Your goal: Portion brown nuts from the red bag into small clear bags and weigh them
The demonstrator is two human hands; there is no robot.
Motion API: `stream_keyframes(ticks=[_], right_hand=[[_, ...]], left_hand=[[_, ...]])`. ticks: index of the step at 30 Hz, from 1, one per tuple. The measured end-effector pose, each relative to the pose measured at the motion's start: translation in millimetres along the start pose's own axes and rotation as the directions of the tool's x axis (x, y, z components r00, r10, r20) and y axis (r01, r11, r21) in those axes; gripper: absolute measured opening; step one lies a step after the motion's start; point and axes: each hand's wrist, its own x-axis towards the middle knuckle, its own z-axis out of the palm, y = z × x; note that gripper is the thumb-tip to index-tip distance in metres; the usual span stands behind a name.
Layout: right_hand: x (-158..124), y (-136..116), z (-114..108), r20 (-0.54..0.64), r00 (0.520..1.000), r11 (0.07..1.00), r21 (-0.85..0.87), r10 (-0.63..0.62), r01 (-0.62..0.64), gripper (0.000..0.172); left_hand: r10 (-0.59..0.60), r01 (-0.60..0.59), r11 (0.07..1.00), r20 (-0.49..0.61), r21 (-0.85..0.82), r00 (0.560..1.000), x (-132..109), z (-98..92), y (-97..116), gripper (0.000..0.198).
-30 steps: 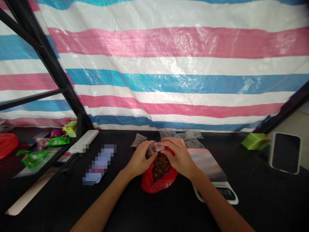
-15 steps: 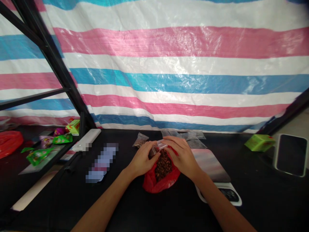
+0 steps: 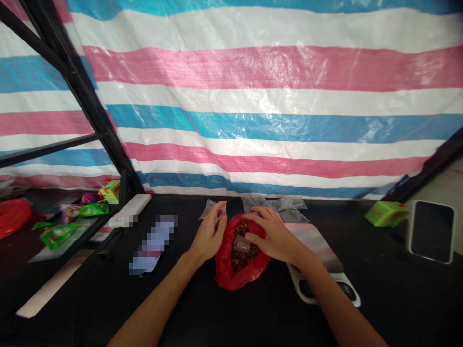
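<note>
While the L hand (image 3: pixel 208 232) pinches the top corner of a small clear zip bag (image 3: pixel 210 209) btw thumb & fingers, the R hand (image 3: pixel 275 237) lies half-open, palm down, over the mouth of a red plastic bag (image 3: pixel 224 264) on a black table (image 3: pixel 379 289).

Head view: red bag sits just in front of the person, slumped open, full of dark brown granules (image 3: pixel 243 260). Granules look loose & light, likely to shift or spill; thin bag is soft w/ no stiff edge, so safest hold = gathered rim, not the belly. Small clear scoop (image 3: pixel 242 244) rests on the granules right by the R fingers; looks thin & light, best taken by its edge. Can't tell if R hand actually grips it. Zip bag is floppy, prob. slippery film, so the corner pinch suits it.

Behind the hands: pile of flat clear bags (image 3: pixel 275 203). To the R: digital scale (image 3: pixel 314 246) w/ pale top, green box (image 3: pixel 385 214), dark-screened phone (image 3: pixel 430 231). To the L: pixelated strip (image 3: pixel 154 246), too blurred to name, & bright snack packets (image 3: pixel 58 236) past a dark metal frame (image 3: pixel 87 106). Striped tarp (image 3: pixel 275 125) hangs beyond.
</note>
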Motion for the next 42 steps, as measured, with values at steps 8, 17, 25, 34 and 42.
stream_keyframes(ticks=[8, 17, 25, 34, 42], right_hand=[[1.8, 18.6, 1.9, 0.027, 0.986, 0.986, -0.043, 0.164, -0.163, 0.041], [2.2, 1.5, -16.6, -0.146, 0.984, 0.990, -0.075, 0.106, -0.118, 0.035], [2.3, -32.8, -2.4, -0.188, 0.978, 0.989, 0.096, -0.096, 0.116, 0.046], [2.8, -40.2, 11.1, -0.220, 0.966, 0.975, 0.141, -0.138, 0.171, 0.042], [2.8, -40.9, 11.2, -0.247, 0.964, 0.971, 0.191, -0.097, 0.147, 0.042]], left_hand=[[-0.049, 0.053, 0.983, -0.026, 0.174, 0.998, 1.2, -0.8, -2.9, 0.035], [-0.006, 0.014, 0.987, -0.051, 0.159, 0.999, 0.3, -2.9, 4.9, 0.042], [0.229, -0.247, 0.927, 0.094, 0.281, 0.969, -1.5, -5.2, 7.9, 0.053], [0.340, -0.403, 0.853, 0.235, 0.331, 0.911, -7.6, 0.5, 12.4, 0.074], [0.310, -0.358, 0.906, 0.221, 0.225, 0.924, -7.5, 3.2, 13.8, 0.083]])
